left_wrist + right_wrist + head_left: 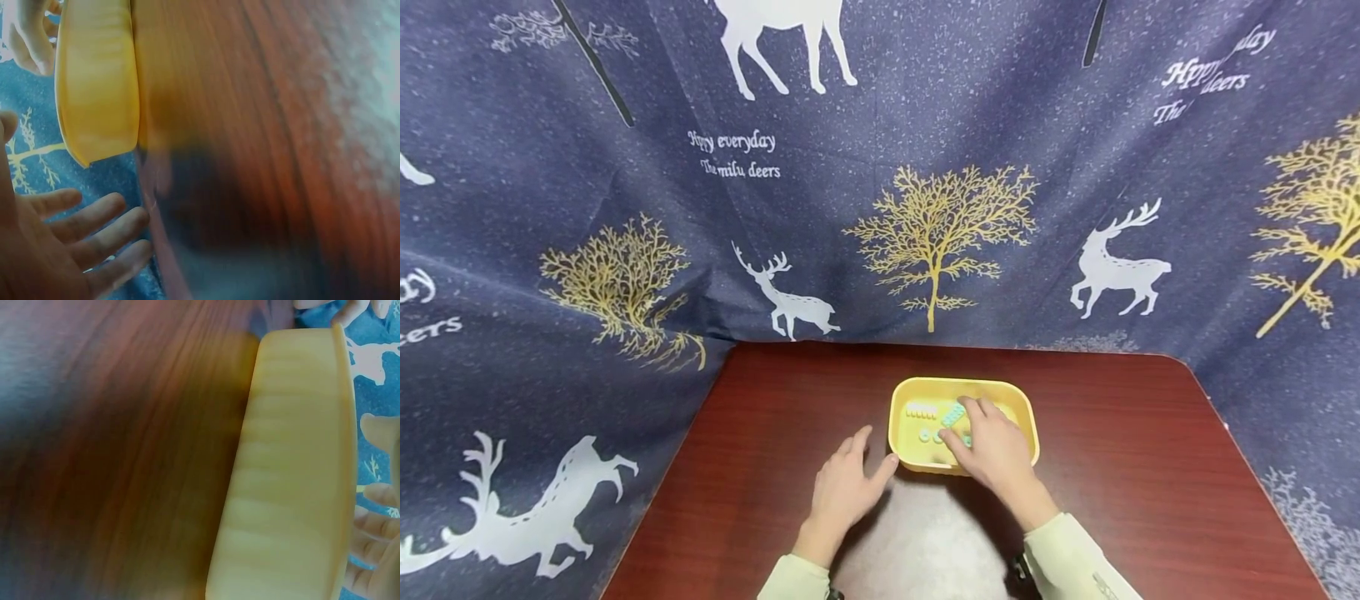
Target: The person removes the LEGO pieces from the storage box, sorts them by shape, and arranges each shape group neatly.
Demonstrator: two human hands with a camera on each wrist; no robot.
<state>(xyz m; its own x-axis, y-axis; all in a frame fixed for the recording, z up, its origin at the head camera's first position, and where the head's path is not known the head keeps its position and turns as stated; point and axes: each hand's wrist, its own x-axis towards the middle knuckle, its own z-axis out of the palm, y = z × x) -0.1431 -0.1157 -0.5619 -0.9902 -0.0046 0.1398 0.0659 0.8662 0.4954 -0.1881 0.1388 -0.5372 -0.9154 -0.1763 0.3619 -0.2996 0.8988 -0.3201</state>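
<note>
A yellow rectangular tub (958, 382) stands on the tabletop, its outer wall (97, 94) filling part of the left wrist view. Over its right half reaches my right hand (1000, 450), thumb and fingers apart around a light-green studded strip (953, 415). In the right wrist view that hand (382, 550) shows behind the tub's rim, nothing visible in its fingers. Beside the tub's front left corner is my left hand (847, 486), fingers extended and holding nothing. A pale-yellow toothed strip (921, 412) and small round green pieces (924, 435) lie in the tub.
The tub sits on a reddish-brown wooden table (805, 392) with a glossy patch of light at its front. A dark blue cloth (880, 250) printed with deer and trees hangs behind the table and at its sides.
</note>
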